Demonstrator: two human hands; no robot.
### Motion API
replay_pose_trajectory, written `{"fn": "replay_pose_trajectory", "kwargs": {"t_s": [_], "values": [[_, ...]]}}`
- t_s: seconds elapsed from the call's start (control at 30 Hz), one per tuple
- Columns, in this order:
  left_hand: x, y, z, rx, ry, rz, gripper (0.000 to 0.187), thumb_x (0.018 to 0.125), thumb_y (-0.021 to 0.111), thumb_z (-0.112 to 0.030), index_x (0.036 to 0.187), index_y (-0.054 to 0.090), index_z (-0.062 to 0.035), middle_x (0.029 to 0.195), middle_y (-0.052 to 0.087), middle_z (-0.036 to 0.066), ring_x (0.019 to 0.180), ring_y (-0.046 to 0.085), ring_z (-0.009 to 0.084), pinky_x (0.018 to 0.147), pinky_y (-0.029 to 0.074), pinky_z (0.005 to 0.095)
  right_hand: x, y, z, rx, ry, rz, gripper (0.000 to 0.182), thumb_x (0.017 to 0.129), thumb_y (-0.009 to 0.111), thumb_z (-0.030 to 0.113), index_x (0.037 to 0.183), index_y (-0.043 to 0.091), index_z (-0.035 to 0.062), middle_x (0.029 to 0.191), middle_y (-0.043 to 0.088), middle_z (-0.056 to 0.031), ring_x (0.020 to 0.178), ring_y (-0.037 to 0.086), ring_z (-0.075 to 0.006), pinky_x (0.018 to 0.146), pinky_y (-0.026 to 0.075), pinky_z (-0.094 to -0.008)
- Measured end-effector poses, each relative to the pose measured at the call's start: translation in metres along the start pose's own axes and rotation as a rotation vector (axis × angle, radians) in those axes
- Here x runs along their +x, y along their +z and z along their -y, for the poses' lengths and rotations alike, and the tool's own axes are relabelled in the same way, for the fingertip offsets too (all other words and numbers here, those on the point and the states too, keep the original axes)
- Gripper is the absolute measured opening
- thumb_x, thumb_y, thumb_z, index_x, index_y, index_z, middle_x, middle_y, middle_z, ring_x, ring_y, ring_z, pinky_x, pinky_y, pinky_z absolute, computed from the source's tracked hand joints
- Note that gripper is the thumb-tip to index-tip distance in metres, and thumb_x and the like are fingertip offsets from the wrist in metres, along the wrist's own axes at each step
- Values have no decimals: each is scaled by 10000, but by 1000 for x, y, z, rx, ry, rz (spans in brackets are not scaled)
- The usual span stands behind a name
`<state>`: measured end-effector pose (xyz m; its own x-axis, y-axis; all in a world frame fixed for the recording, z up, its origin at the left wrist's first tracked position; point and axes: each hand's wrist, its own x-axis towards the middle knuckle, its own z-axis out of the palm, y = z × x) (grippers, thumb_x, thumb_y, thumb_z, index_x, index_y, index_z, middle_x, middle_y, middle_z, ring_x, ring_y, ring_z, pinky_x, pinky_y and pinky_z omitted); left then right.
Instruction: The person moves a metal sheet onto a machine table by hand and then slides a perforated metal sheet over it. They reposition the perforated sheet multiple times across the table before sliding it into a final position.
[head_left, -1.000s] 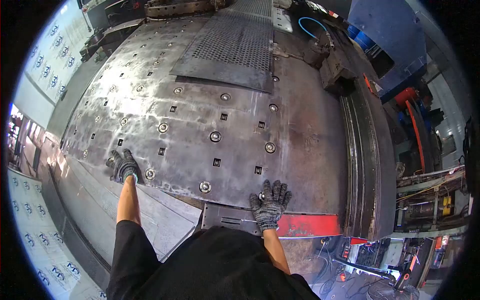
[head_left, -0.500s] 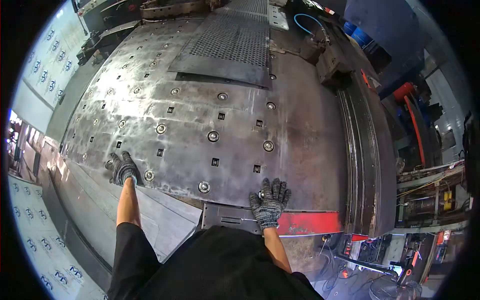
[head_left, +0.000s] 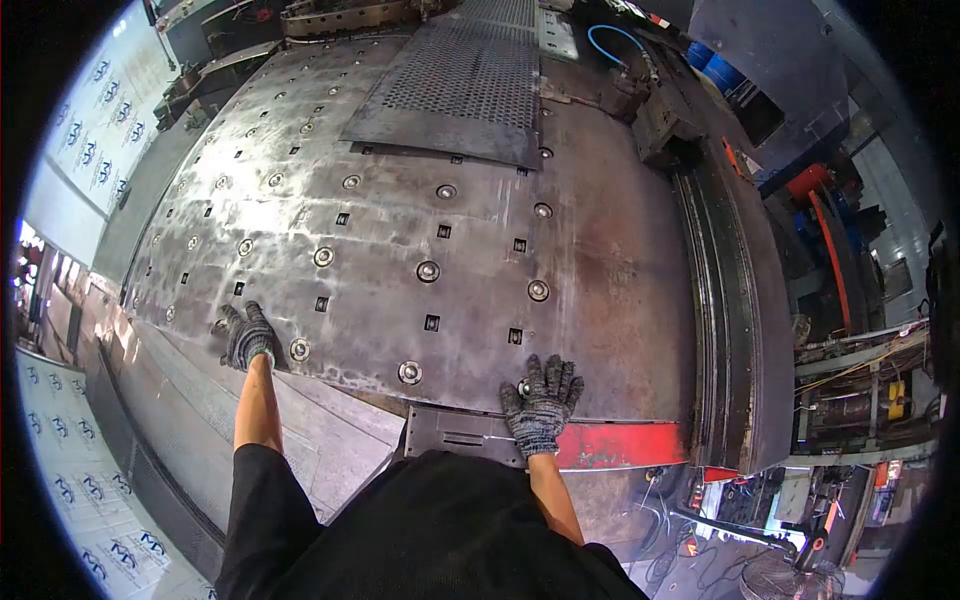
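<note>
In a grey knitted glove, my left hand point(head_left: 248, 338) lies on the near left edge of a large steel table point(head_left: 480, 290), fingers spread. My right hand point(head_left: 543, 405), gloved the same way, rests flat on the near edge, its fingers fanned out beside a ball roller. Neither hand holds anything. Metal ball rollers point(head_left: 428, 271) and small square holes point(head_left: 432, 323) dot the tabletop. Farther back on the table lies a perforated metal sheet point(head_left: 455, 85), out of reach of both hands.
A dark machine rail point(head_left: 725, 320) runs along the table's right side. Below the near edge are a red panel point(head_left: 625, 446) and a grey metal plate point(head_left: 450, 430). A blue hose point(head_left: 615, 45) curves at the back right. A fan point(head_left: 790, 578) stands lower right.
The perforated sheet has shifted slightly away from me. The dark gap under its near edge is gone, and square holes now show there. Both hands stay in place.
</note>
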<state>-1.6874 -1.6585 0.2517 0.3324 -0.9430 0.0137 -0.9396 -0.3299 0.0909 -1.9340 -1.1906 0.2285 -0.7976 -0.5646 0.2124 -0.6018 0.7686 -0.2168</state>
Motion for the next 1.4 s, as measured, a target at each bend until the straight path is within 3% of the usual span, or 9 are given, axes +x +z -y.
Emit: {"fn": "replay_pose_trajectory", "kwargs": {"t_s": [0.1, 0.3, 0.4, 0.87, 1.23, 1.4], "values": [[-5, -7, -2, -48, -9, 9, 778, 1057, 475, -674, 1717, 339, -285, 1776, 271, 206, 1616, 201, 549, 1255, 272, 703, -1, 4, -2, 9, -14, -30, 741, 903, 751, 554, 1500, 638, 130, 1637, 489, -255, 1570, 353, -490, 1310, 142, -678], [-1, -1, -1, -1, -8, 7, 779, 1063, 405, -709, 1726, 306, -312, 1774, 267, 205, 1609, 226, 539, 1240, 284, 724, -1, 5, -4, 17, -2, -3, 754, 924, 699, 594, 1513, 630, 129, 1644, 479, -267, 1580, 337, -494, 1307, 128, -691], [-6, -11, -2, -31, -10, 37, 769, 1068, 440, -679, 1722, 324, -292, 1775, 260, 220, 1611, 205, 557, 1253, 260, 718, -1, 5, -3, 8, -11, -30, 752, 923, 698, 596, 1503, 639, 121, 1637, 488, -267, 1578, 341, -492, 1305, 136, -692], [0, -2, 0, -23, -13, 29, 773, 1073, 404, -695, 1728, 308, -296, 1777, 265, 202, 1621, 198, 537, 1255, 258, 721, -2, 7, -3, 1, -28, -67, 727, 902, 752, 539, 1496, 647, 131, 1627, 509, -229, 1568, 367, -469, 1313, 146, -669], [-5, -13, -2, -39, -27, 48, 789, 1063, 431, -690, 1730, 308, -286, 1778, 258, 209, 1628, 179, 531, 1274, 213, 710, -3, 12, -8, -16, 8, 6, 789, 892, 721, 618, 1528, 627, 161, 1682, 446, -221, 1604, 298, -472, 1310, 126, -680], [0, -1, 3, -8, -13, 19, 796, 1060, 390, -727, 1731, 294, -309, 1787, 252, 196, 1625, 204, 528, 1267, 253, 700, -2, 10, -8, -25, -10, 0, 780, 874, 752, 577, 1518, 630, 153, 1668, 463, -217, 1594, 317, -469, 1309, 137, -680]]}}
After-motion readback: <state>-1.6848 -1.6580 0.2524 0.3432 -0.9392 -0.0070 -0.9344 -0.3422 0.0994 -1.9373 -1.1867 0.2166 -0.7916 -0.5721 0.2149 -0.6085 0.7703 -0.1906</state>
